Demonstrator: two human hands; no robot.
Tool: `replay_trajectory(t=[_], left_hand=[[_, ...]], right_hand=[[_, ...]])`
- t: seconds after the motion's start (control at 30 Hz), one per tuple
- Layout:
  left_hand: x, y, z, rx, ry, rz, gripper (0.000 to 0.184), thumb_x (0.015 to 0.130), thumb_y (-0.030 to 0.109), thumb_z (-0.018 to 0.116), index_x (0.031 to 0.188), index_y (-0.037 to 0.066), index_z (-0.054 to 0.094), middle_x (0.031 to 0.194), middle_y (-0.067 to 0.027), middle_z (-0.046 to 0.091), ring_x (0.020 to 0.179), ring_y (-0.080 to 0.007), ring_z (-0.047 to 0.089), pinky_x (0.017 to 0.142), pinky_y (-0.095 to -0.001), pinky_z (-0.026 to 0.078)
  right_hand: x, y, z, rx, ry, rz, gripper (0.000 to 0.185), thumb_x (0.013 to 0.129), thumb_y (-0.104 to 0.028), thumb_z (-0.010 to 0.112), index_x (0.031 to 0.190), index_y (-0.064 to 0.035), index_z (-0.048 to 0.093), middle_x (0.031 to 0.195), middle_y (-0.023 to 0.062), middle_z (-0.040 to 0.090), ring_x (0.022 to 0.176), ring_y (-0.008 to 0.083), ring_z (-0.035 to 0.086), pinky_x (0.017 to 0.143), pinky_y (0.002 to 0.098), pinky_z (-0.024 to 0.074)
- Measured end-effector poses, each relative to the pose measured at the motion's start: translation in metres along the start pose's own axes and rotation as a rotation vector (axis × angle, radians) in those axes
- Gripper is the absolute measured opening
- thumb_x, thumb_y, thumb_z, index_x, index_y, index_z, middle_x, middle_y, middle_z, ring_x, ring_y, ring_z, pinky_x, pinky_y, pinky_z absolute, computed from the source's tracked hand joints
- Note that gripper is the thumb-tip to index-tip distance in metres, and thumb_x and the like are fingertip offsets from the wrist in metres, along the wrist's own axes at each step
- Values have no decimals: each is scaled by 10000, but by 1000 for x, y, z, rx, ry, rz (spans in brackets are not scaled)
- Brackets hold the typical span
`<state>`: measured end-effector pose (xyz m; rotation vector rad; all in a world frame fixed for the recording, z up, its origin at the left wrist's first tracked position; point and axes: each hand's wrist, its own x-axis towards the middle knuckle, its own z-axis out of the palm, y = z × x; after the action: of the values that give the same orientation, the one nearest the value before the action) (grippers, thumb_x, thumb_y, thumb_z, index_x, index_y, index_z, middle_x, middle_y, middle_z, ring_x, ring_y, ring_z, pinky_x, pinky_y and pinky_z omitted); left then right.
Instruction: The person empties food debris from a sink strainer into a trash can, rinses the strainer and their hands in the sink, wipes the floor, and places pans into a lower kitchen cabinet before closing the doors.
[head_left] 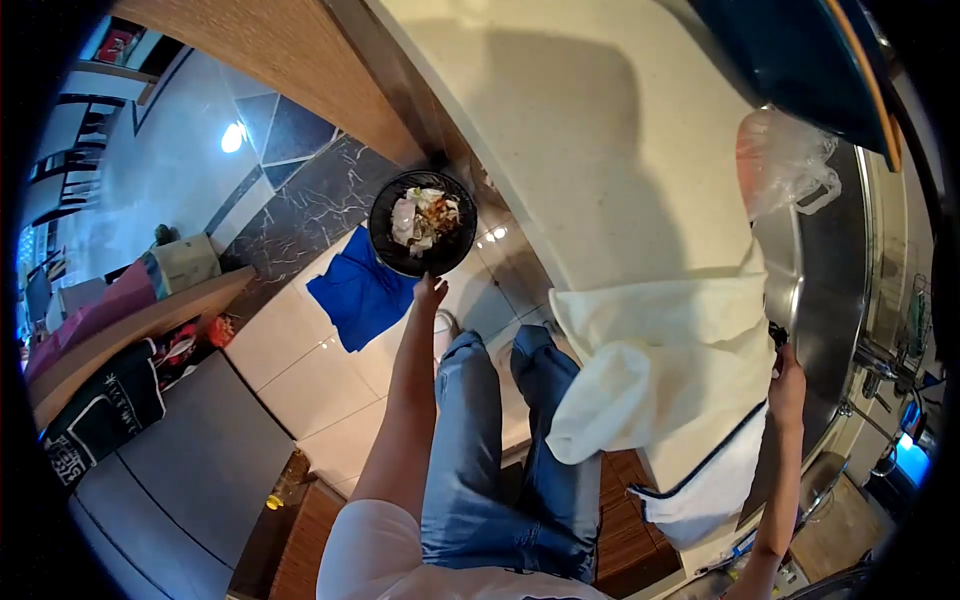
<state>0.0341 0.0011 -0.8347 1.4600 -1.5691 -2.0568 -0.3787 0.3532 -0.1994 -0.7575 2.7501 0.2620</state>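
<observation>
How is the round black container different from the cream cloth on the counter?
The black container is dark, while the cream cloth is pale.
The black container is round, but the cream cloth is rumpled and partly bunched up.
The black container holds what looks like food bits; the cream cloth is draped over the counter.
Both show close to a hand: left hand and right hand.

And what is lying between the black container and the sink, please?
The head view shows it: from the black container to the sink, first a strip of floor, then the pale counter.
</observation>
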Motion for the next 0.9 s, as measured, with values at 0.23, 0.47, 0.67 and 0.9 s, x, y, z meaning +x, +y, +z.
replay_trajectory(t=[0.23, 0.47, 0.67, 0.9], left_hand=[[-49, 110, 11, -918, 289, -425, 153, 765, 130, 561, 885, 96, 472, 849, -61, 553, 817, -218, 537, 679, -373, 480], [-82, 229, -5, -682, 517, -211, 89, 766, 165, 530, 820, 96, 514, 644, -4, 514, 448, -80, 426, 436, -209, 418], [-243, 308, -74, -335, 248, -157, 118, 778, 224, 548, 759, 121, 492, 548, 41, 416, 414, -62, 380, 374, -189, 298], [-474, 523, -82, -52, 332, -203, 94, 744, 149, 537, 720, 63, 507, 567, 4, 484, 466, -75, 442, 410, -206, 344]], right_hand=[[-6, -23, -19, 15, -15, 62, 411, 608, -243, 721, 784, -27, 419, 626, 136, 455, 563, 315, 458, 509, 361, 378], [-13, -30, -40, 56, 28, 43, 398, 609, -237, 720, 767, -30, 419, 610, 136, 445, 559, 324, 447, 504, 361, 375], [-27, -28, -91, 162, 48, 99, 411, 609, -248, 715, 740, -41, 385, 609, 146, 460, 582, 337, 468, 520, 375, 381], [-49, -25, -149, 326, 168, 39, 388, 617, -258, 699, 785, -52, 416, 676, 144, 537, 674, 327, 541, 563, 399, 407]])
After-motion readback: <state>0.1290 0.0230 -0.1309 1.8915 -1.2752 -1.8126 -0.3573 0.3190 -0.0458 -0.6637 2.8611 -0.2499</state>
